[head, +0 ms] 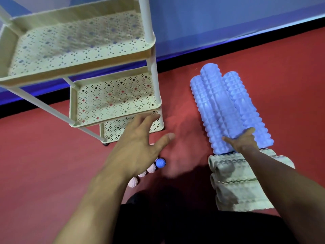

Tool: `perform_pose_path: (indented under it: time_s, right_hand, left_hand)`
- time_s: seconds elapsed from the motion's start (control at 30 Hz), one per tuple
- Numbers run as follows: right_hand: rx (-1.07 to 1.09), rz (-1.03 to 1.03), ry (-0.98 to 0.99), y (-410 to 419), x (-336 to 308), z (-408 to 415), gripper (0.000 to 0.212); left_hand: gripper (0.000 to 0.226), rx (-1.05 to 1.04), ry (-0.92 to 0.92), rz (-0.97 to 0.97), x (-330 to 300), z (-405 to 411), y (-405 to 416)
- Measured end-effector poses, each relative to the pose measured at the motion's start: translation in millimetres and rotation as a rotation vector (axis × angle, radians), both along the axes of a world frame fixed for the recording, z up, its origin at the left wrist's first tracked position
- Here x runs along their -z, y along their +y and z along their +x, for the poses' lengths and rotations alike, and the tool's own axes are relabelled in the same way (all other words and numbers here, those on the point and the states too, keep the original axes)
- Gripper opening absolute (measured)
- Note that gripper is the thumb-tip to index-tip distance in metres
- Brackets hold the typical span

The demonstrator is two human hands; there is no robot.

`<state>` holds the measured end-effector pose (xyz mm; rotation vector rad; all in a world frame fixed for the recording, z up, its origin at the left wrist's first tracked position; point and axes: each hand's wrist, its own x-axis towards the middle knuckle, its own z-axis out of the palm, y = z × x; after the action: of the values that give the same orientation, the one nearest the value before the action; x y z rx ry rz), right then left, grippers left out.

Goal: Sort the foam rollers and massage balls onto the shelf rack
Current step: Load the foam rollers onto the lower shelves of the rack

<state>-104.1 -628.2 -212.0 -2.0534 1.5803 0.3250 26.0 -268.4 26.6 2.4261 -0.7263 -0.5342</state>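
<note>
Three blue ridged foam rollers (pixel 221 106) lie stacked on the red floor at the right. My right hand (pixel 241 140) grips the near end of the top roller from below. Several cream foam rollers (pixel 241 184) lie nearer me, under my right forearm. A cream three-tier shelf rack (pixel 112 101) stands at the left with bare perforated trays. My left hand (pixel 139 143) hovers with fingers spread in front of the rack's lowest tier. Beneath it sit a blue spiky massage ball (pixel 161 162) and pink spiky balls (pixel 151 169), partly hidden by that hand.
A blue wall (pixel 228 23) with a black base strip runs behind the rack and rollers. Red floor (pixel 182 120) lies bare between the rack and the blue rollers. My dark-clothed legs show at the bottom centre.
</note>
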Motion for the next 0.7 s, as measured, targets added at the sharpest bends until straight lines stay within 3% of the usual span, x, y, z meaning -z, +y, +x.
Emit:
perform_pose_path:
  time_s: [0.13, 0.2, 0.23, 0.33, 0.4, 0.5, 0.7]
  right_hand:
    - [0.029, 0.029, 0.093, 6, 3, 4, 0.138]
    - [0.061, 0.134, 0.028, 12, -3, 11, 0.146]
    - [0.089, 0.210, -0.070, 19, -5, 15, 0.142]
    - [0.288, 0.566, -0.428, 65, -28, 28, 0.089]
    - [0.475, 0.811, -0.568, 104, -48, 39, 0.076]
    - [0.559, 1.044, -0.787, 159, -94, 51, 0.047]
    - [0.459, 1.146, -1.094, 243, -166, 62, 0.059]
  left_hand:
    - [0.069, 0.011, 0.045, 0.051, 4, 16, 5]
    - [0.070, 0.021, 0.066, 0.076, 3, 24, 5]
    - [0.071, 0.025, 0.079, 0.087, 3, 29, 4]
    - [0.072, 0.037, 0.099, 0.110, -3, 42, 0]
    - [0.071, 0.037, 0.098, 0.109, -8, 49, -4]
    - [0.071, 0.059, 0.102, 0.117, -15, 52, -8]
    - [0.080, -0.004, 0.219, 0.042, -24, 42, -3]
